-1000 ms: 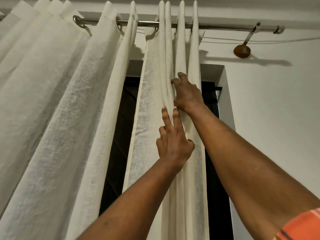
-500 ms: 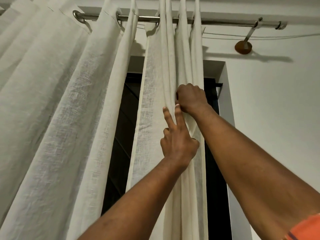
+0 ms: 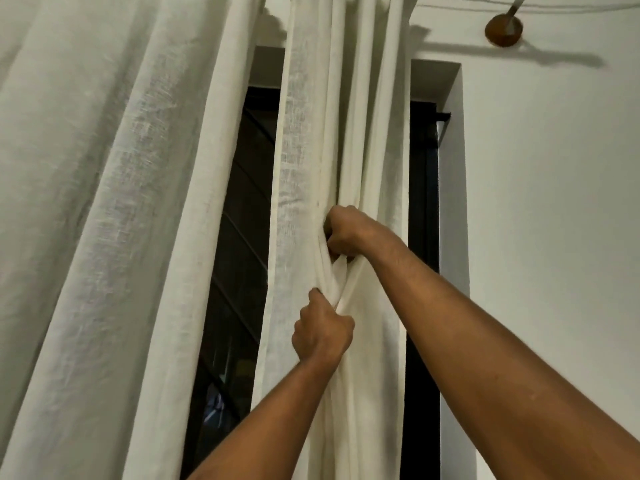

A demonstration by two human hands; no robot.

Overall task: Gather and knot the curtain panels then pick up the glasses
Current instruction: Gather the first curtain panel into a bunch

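Two cream curtain panels point(image 3: 304, 133), dark window point(image 3: 239, 271), white wall point(image 3: 554, 202)

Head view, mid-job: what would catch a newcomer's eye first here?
Both hands at centre clutch the narrow cream linen curtain panel: the right hand above, the left hand just below, bunching its folds between them. A wider cream curtain panel fills the left, with the dark window showing in the gap between the two.

i see a dark window point(image 3: 239, 271) at the far middle, a white wall point(image 3: 554, 202) on the right, and a round brown bracket base point(image 3: 503, 32) high on it.
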